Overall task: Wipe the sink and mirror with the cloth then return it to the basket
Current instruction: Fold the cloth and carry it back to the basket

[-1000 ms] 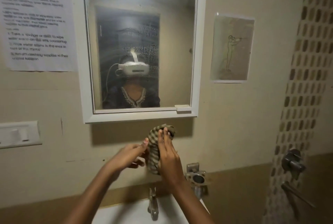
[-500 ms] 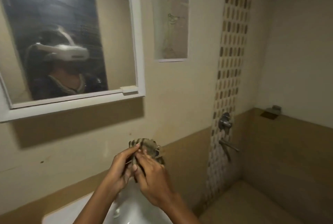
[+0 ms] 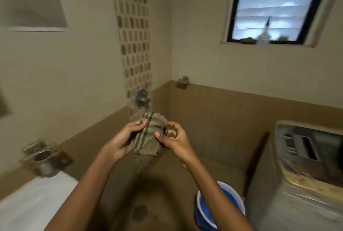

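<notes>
Left hand (image 3: 122,142) and right hand (image 3: 173,139) both pinched the bunched, olive, dark-striped woven cloth (image 3: 149,138), held mid-air over brown floor. White sink (image 3: 33,201) corner lower left; round blue bucket (image 3: 220,204) lower right.

dim, warm cast. we get daylight only from the louvred window (image 3: 274,6), slightly blown out. motion blur softens the edges; wide-angle bends the walls. floor in shadow.

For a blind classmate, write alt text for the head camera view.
Two bare hands, left hand and right hand, hold a folded striped cloth in a tan bathroom. A white sink lies lower left, a blue bucket lower right, a window above.
</notes>
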Tool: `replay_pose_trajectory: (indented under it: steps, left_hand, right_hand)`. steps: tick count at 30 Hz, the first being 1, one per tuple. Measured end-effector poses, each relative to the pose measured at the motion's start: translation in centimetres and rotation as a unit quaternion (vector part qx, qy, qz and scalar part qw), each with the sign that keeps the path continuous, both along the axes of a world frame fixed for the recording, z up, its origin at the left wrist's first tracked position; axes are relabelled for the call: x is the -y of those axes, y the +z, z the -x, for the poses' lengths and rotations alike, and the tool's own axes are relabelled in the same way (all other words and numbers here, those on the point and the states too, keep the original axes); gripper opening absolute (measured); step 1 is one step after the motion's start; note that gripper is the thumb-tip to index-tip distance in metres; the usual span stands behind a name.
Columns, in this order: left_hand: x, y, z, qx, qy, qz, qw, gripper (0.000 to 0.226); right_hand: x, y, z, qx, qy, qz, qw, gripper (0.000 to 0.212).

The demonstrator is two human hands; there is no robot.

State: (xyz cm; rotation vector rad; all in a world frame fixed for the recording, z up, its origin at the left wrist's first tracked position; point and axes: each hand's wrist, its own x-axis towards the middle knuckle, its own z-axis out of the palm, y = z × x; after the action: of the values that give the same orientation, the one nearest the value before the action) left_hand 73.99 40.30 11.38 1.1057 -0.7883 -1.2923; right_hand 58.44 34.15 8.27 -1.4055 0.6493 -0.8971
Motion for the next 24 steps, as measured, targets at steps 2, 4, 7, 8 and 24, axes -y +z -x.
replay_pose_trajectory:
  steps: [2,4,7,8,24]
  left_hand:
    - [4.3,-0.4,4.8,0.006,-0.035,-0.018,0.999,0.028]
    - [8.2,-0.9,9.6,0.017,-0.067,-0.030,0.997,0.032]
    - [13.5,-1.6,18.3,-0.001,-0.128,-0.034,0.991,0.029]
    - [15.1,-1.8,21.3,-0.012,-0.149,-0.035,0.988,0.027]
    - [31.5,-3.3,63.6,-0.019,-0.385,-0.112,0.916,0.024]
  right_hand:
    - [3.2,0.4,5.7,-0.033,-0.071,0.017,0.997,0.036]
    - [6.0,0.8,11.3,-0.075,-0.140,0.031,0.987,0.033]
    - [9.4,1.1,19.8,-0.112,-0.219,0.028,0.969,0.031]
    - [10.1,1.3,22.6,-0.119,-0.246,0.024,0.962,0.031]
    - [19.6,1.8,60.2,-0.284,-0.637,0.030,0.716,0.034]
